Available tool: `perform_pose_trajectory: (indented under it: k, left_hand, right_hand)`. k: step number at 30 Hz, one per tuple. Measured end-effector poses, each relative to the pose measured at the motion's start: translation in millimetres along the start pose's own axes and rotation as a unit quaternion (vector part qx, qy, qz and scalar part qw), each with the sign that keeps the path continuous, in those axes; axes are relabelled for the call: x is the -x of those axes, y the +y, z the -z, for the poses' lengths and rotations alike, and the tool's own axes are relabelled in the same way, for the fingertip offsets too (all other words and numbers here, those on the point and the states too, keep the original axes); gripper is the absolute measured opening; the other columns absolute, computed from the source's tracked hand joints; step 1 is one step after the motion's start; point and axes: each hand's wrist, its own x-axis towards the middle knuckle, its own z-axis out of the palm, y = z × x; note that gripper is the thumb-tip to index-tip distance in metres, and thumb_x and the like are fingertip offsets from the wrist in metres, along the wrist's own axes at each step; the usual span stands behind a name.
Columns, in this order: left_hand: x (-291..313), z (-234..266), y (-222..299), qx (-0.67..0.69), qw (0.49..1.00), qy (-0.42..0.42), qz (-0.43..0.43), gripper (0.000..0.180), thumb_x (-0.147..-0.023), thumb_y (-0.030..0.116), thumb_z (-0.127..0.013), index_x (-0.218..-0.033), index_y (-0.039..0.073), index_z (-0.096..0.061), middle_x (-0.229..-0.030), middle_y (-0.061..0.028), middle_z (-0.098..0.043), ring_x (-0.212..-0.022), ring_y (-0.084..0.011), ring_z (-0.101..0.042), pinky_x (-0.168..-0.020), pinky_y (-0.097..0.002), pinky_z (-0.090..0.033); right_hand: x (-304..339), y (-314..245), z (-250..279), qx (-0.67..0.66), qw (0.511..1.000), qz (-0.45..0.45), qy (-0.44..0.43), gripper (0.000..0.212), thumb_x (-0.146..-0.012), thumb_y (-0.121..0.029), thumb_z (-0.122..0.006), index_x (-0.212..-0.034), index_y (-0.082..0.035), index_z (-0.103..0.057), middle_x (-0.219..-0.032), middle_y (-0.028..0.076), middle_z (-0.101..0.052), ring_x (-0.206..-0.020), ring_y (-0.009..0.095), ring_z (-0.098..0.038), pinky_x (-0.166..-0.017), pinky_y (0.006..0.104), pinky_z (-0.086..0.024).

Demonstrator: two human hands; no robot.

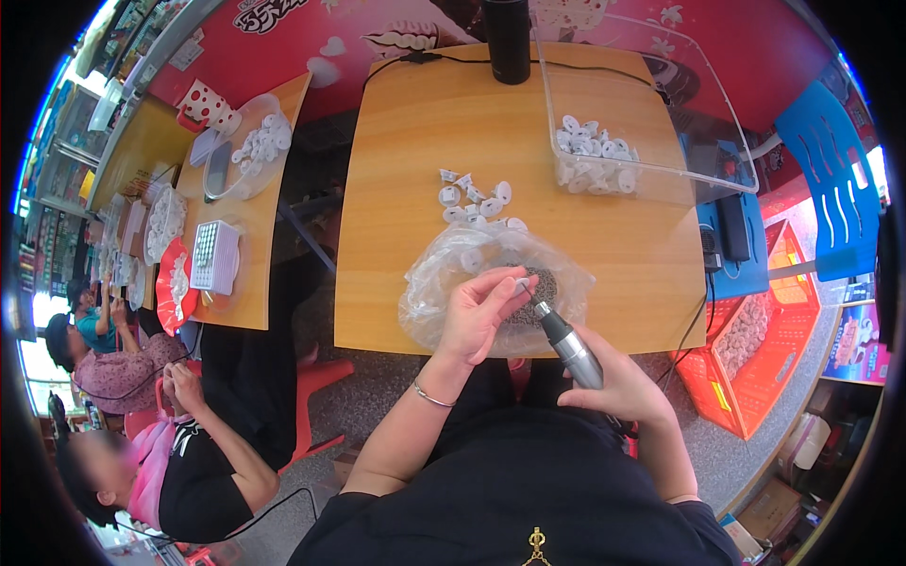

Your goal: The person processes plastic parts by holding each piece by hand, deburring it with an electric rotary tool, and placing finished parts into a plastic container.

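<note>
Fingers (493, 277) pinch white piece (521, 284), wrap silver tool (574, 351).

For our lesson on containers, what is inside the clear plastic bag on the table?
Many small greyish pieces show in the bag; the left hand and tool hide some. Deeper ones are covered.

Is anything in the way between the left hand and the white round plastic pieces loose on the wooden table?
Yes: a crumpled, clear plastic bag lies between the left hand and the white round plastic pieces. It looks low enough to reach over.
</note>
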Motion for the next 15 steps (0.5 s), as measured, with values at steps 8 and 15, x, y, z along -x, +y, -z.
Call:
perform_pose_trajectory:
  k: [8, 15]
  left_hand:
    - [-2.4, -1.2, 2.0, 0.023, 0.999, -0.019, 0.022, 0.022, -0.095, 0.008, -0.053, -0.112, -0.004, -0.059, -0.109, -0.0142, -0.063, -0.107, -0.0241, -0.061, -0.092, -0.0334, -0.051]
    - [-3.4, -3.3, 1.4, 0.023, 0.999, -0.008, 0.032, 0.023, -0.096, 0.012, -0.051, -0.111, -0.003, -0.059, -0.11, -0.0172, -0.063, -0.108, -0.0265, -0.061, -0.091, -0.034, -0.053]
  right_hand:
    - [2.3, 1.7, 3.5, -0.005, 1.0, 0.009, 0.003, 0.091, -0.068, -0.015, -0.084, -0.142, -0.003, -0.032, -0.097, 0.007, -0.056, -0.079, 0.012, -0.056, -0.073, 0.0268, -0.048]
    - [2.8, -1.5, 6.2, -0.025, 1.0, -0.017, 0.003, 0.09, -0.067, -0.015, -0.084, -0.141, -0.003, -0.034, -0.094, 0.007, -0.057, -0.077, 0.011, -0.056, -0.072, 0.0262, -0.048]
